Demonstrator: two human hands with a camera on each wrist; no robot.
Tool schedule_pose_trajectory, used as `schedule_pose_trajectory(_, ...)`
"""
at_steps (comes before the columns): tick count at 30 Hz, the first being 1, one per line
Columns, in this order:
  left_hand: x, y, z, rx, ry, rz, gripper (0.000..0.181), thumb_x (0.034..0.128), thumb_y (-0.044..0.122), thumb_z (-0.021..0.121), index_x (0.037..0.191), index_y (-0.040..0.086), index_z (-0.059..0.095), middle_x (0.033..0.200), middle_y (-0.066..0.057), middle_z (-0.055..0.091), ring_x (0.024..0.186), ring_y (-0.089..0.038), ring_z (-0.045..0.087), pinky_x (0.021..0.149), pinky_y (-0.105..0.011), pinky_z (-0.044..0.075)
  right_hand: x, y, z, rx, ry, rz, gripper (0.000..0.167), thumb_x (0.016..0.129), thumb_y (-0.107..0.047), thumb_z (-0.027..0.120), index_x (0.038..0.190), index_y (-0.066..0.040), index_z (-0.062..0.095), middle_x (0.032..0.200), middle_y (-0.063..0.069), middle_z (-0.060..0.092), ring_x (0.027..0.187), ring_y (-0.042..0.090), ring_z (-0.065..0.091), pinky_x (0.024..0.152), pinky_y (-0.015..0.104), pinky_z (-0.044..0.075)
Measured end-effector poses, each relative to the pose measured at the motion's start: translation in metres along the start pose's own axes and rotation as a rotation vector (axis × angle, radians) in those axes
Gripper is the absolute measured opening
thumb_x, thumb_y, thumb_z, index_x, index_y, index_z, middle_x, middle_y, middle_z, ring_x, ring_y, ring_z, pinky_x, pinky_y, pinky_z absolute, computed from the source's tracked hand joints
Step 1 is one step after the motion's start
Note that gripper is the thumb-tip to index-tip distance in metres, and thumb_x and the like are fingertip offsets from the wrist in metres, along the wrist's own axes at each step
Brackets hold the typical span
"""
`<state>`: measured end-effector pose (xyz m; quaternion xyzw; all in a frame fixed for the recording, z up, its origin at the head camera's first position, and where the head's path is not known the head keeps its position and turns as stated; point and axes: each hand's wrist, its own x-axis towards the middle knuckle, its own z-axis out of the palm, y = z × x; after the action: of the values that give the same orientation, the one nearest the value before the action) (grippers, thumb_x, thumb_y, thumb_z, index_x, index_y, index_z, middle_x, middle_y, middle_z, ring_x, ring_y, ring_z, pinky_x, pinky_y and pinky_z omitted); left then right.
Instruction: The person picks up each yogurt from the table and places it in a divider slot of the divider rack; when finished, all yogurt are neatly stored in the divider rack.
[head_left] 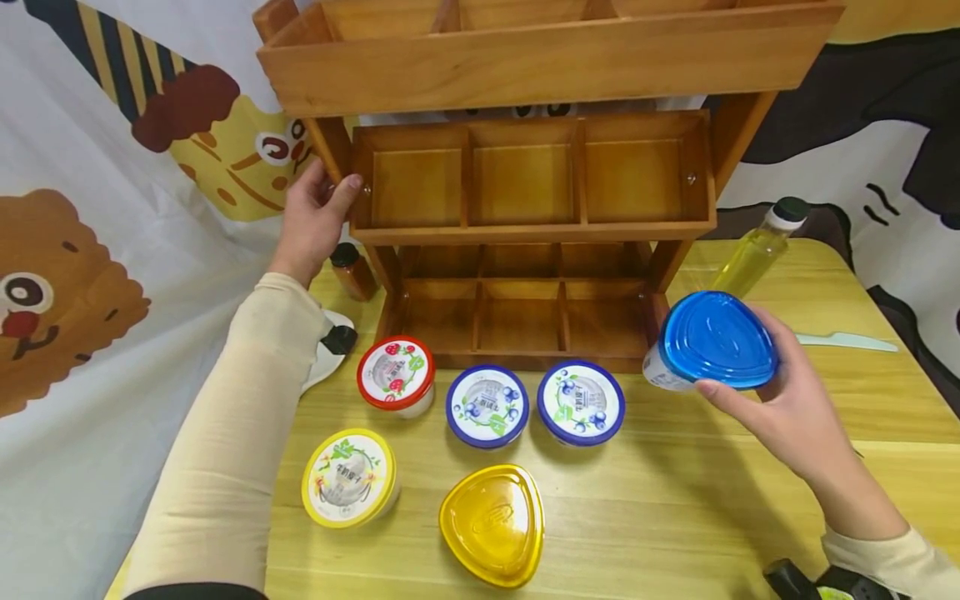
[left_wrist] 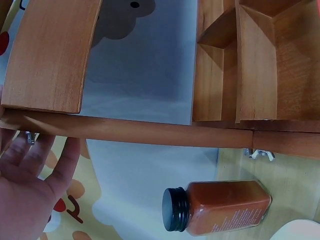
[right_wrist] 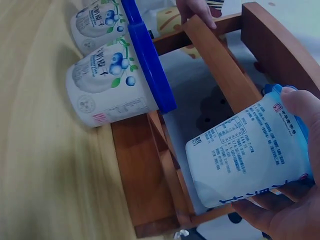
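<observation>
My right hand grips a white tub with a blue rounded-triangle lid, raised at the lower right of the wooden shelf. Small printed text covers the tub's side in the right wrist view. My left hand holds the left upright of the wooden shelf beside its middle tier, fingers around the post. Before the shelf stand a red-lidded cup, two blueberry cups with blue rims, a yellow-rimmed cup and a tub with a yellow triangular lid.
A spice jar with a black cap stands left of the shelf, near a white utensil. An oil bottle stands on the right, with a pale knife beyond my right hand. A black object lies at the lower right.
</observation>
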<state>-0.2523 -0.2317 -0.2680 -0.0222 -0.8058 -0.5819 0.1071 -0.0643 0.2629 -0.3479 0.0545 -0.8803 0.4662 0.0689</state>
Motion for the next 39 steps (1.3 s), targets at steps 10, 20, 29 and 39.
schedule_pose_trajectory(10,0.001,-0.001,0.0,-0.012,0.006,-0.007,0.045,0.0972,0.035,0.059,0.138,0.02,0.051,0.138,-0.006,0.056,0.119,-0.015,0.056,0.104,-0.036,0.047,0.035,-0.017,0.011,0.028,-0.03,0.016,0.094,0.087,-0.016,0.076,0.157,-0.029,0.015,0.159,0.016,0.022,0.136,0.05,0.034,0.084,-0.001,0.038)
schedule_pose_trajectory(20,0.001,-0.001,0.001,-0.03,0.012,0.005,0.043,0.097,0.033,0.06,0.137,0.019,0.052,0.135,-0.005,0.057,0.116,-0.013,0.057,0.102,-0.034,0.049,0.058,-0.018,0.025,0.012,-0.05,0.024,0.092,0.089,-0.027,0.074,0.158,-0.026,0.013,0.16,0.016,0.023,0.14,0.047,0.031,0.108,0.05,0.04)
schedule_pose_trajectory(29,0.0,-0.002,0.002,-0.042,0.018,0.037,0.042,0.0966,0.033,0.061,0.136,0.018,0.053,0.128,-0.003,0.06,0.111,-0.012,0.058,0.093,-0.026,0.05,0.074,-0.01,0.038,0.015,-0.091,0.052,0.097,0.089,-0.033,0.074,0.159,-0.021,0.008,0.161,0.022,0.018,0.141,0.052,0.025,0.104,0.072,0.03)
schedule_pose_trajectory(39,0.0,-0.003,0.002,-0.041,0.021,0.044,0.04,0.097,0.032,0.062,0.134,0.019,0.054,0.128,-0.002,0.06,0.11,-0.01,0.058,0.089,-0.023,0.048,0.089,-0.002,0.048,0.007,-0.129,0.096,0.099,0.089,-0.041,0.072,0.159,-0.021,0.005,0.16,0.022,0.019,0.14,0.051,0.028,0.105,0.071,0.031)
